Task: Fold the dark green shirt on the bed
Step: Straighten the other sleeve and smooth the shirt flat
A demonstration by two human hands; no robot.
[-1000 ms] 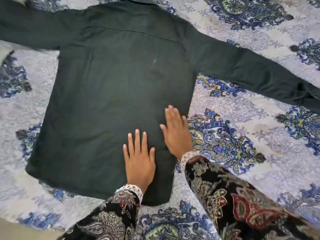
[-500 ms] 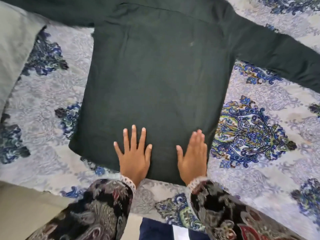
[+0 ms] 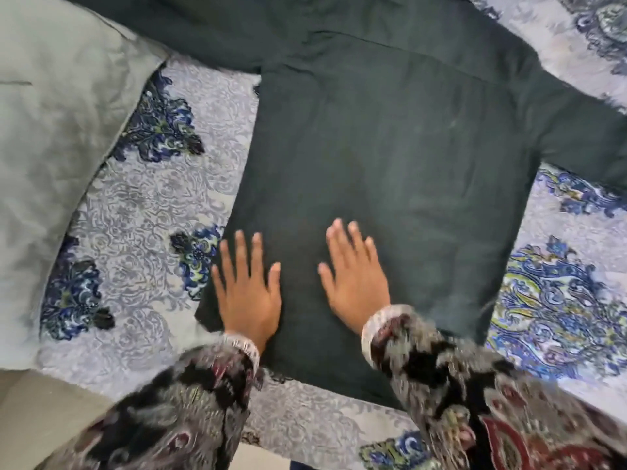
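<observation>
The dark green shirt (image 3: pixel 390 171) lies flat on the bed, spread out on the bedspread (image 3: pixel 149 239) with blue and grey swirls. Its back faces up. Its long way runs from the bottom hem, close to the person, up to the collar end at the far side, leaning a little to the right. The top of the shirt goes out of the picture. One shirt sleeve (image 3: pixel 190 32) sticks out to the left from the shoulder, and the other one (image 3: pixel 590 137) sticks out to the right. Both run off the edge of the picture.

The left hand (image 3: pixel 246 290) lies flat on the shirt, near the bottom left corner. Its fingers are straight and spread, and it holds nothing. The right hand (image 3: pixel 356 276) lies flat on the shirt too, just right of the left hand, with a strip of shirt between them. Its fingers are also straight and point up the shirt. It is a bit blurry.

Left of the shirt, a grey pillow (image 3: pixel 57 130) sits on the bedspread, and the left shirt sleeve runs along its top corner.
</observation>
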